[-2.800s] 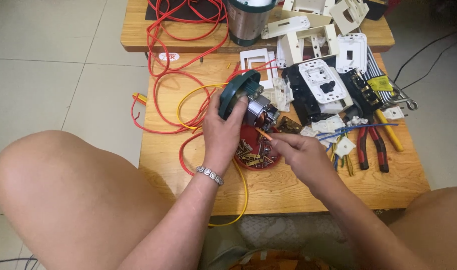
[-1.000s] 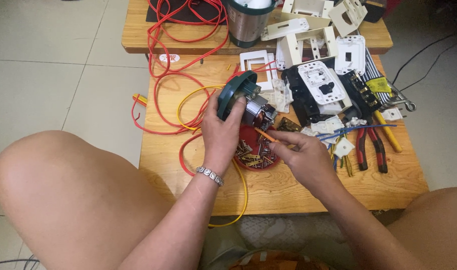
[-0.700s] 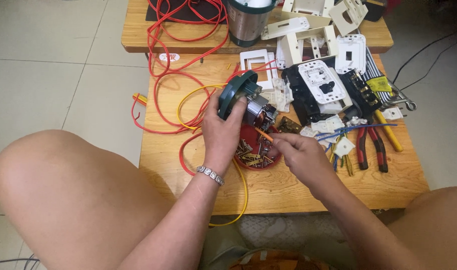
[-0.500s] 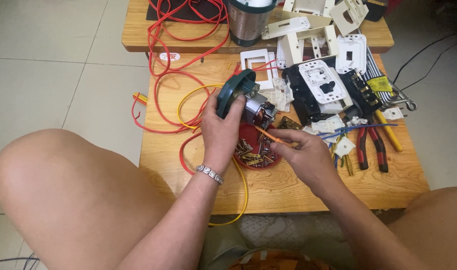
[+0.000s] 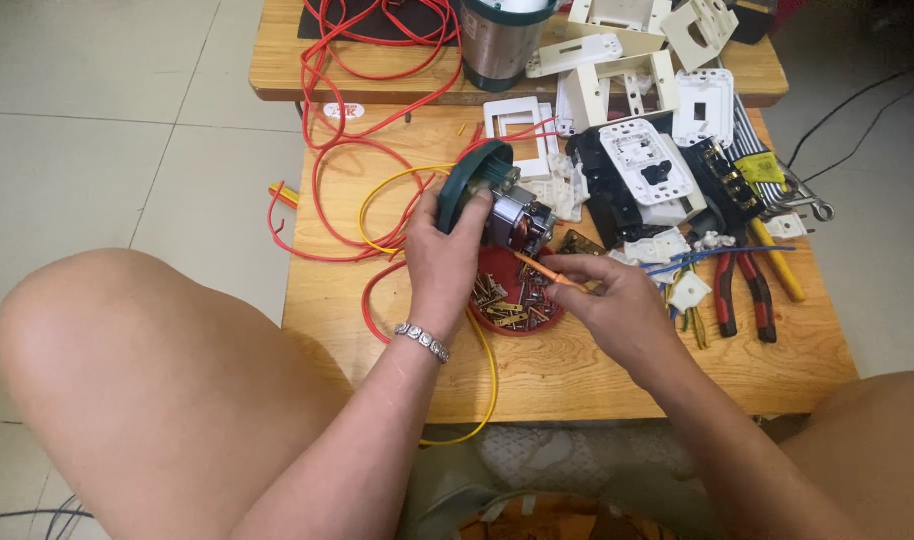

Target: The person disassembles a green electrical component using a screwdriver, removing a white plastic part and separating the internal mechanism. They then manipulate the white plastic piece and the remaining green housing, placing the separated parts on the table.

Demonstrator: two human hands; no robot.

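Observation:
My left hand [image 5: 445, 262] grips a small electric motor with a dark green housing [image 5: 492, 196], held above a low wooden table [image 5: 577, 370]. A silver bracelet sits on that wrist. My right hand [image 5: 617, 308] holds a thin orange screwdriver [image 5: 543, 272] whose tip points at the motor's metal end. Under both hands lies a red dish [image 5: 522, 300] with several small brass parts.
Red wire [image 5: 337, 150] and yellow wire [image 5: 482, 370] loop over the table's left half. White switch plates [image 5: 642, 160], black parts and a metal canister [image 5: 502, 45] stand at the back. Red-handled pliers [image 5: 742, 295] and yellow-handled pliers [image 5: 777, 260] lie right. My bare knees flank the table.
The motor has been tilted and turned slightly in my left hand. My right hand keeps the screwdriver at the motor's end, shifting only a little.

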